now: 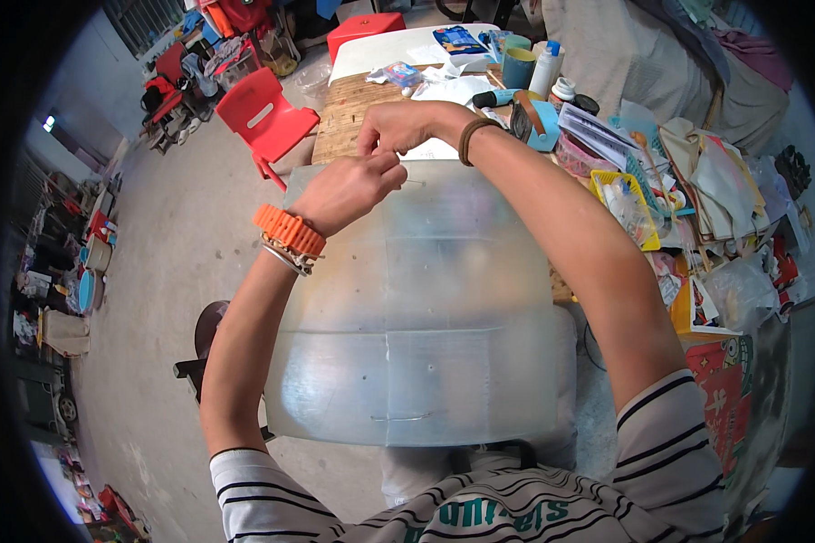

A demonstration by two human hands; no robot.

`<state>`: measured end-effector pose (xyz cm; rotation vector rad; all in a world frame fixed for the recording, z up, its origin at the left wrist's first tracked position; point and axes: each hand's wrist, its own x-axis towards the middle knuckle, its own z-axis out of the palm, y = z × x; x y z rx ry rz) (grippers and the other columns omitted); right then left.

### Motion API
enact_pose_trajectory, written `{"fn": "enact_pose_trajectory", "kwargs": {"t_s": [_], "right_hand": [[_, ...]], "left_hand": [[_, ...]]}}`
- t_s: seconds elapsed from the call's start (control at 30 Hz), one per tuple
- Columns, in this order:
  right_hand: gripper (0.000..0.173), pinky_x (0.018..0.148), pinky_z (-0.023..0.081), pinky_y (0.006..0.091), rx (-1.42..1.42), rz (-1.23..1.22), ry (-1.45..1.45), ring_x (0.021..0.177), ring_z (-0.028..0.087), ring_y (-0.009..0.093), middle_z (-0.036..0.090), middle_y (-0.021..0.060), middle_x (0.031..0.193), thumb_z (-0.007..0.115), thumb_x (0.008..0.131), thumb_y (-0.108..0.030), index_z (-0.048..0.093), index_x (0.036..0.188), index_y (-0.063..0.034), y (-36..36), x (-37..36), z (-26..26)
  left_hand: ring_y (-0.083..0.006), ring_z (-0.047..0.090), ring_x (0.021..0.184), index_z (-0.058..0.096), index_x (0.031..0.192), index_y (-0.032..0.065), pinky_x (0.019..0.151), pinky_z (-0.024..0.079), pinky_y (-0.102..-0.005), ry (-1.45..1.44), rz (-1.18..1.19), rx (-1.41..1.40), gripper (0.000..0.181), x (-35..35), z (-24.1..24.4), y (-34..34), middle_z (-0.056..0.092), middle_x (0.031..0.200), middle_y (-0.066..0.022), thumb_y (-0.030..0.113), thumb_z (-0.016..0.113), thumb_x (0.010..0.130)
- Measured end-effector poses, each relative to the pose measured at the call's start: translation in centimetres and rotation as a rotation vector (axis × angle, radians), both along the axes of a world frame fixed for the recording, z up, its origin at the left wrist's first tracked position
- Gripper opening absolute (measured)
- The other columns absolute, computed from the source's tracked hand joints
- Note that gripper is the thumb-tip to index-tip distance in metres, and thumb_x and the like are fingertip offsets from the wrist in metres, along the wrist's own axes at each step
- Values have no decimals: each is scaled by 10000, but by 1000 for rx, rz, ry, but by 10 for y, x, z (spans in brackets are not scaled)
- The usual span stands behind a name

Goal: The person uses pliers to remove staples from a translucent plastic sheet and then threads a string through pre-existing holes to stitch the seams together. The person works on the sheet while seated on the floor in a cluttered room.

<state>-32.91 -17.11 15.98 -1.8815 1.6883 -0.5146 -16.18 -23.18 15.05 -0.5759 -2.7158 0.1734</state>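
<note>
A translucent, creased plastic sheet (448, 285) spans from my lap to the table's near edge. It has several small holes and faint fold lines. Short thin wires show on it, one wire (402, 418) near the edge closest to me. Another wire (415, 181) lies by the far edge, just beside my left hand (353, 189), which is over the sheet's far left part with fingers bent together. My right hand (402, 129) reaches past the far edge, its fingers pinched downward close to the left fingertips. Anything between the fingertips is too small or hidden to tell.
The wooden table (343, 108) carries papers, a spray bottle (545, 68), a green cup (518, 66) and a blue-capped marker (496, 98). A yellow basket (625, 207) and heaped clutter stand at right. A red child's chair (265, 119) is at left.
</note>
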Motion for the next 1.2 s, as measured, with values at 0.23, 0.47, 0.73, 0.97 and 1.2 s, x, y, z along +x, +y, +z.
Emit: {"fn": "enact_pose_trajectory", "kwargs": {"t_s": [0.23,0.47,0.73,0.97,1.2], "right_hand": [[102,511,425,244,44,-47,-167,570,497,99,554,9,610,561,752,-17,661,751,-35,10,2,0],[171,539,481,267,-211,-360,-368,642,580,114,623,63,725,524,801,-27,634,915,36,26,7,-10],[165,587,494,312,-488,-631,-457,619,627,174,643,116,685,518,763,-20,644,853,37,78,37,-50],[125,619,488,329,-617,-612,-171,657,622,235,633,150,735,553,771,-33,639,829,38,85,50,-54],[124,627,475,335,-583,-582,-70,672,602,240,616,132,765,656,755,-76,651,835,17,84,60,-53]], "left_hand": [[-195,602,799,515,836,76,655,502,-330,118,-42,-91,115,5,0,-1,552,817,-42,62,560,731],[-219,598,812,524,891,80,660,514,-346,87,37,-115,132,-1,0,3,552,856,-41,69,550,762],[-304,595,755,588,884,21,630,473,-400,-19,251,249,86,-10,-7,3,594,855,-136,37,588,799],[-361,599,720,581,780,-25,618,469,-415,-54,479,249,55,-23,-9,4,615,759,-192,15,609,754],[-358,619,779,613,752,-27,647,496,-410,-123,643,75,94,-38,5,9,632,797,-208,38,662,704]]}}
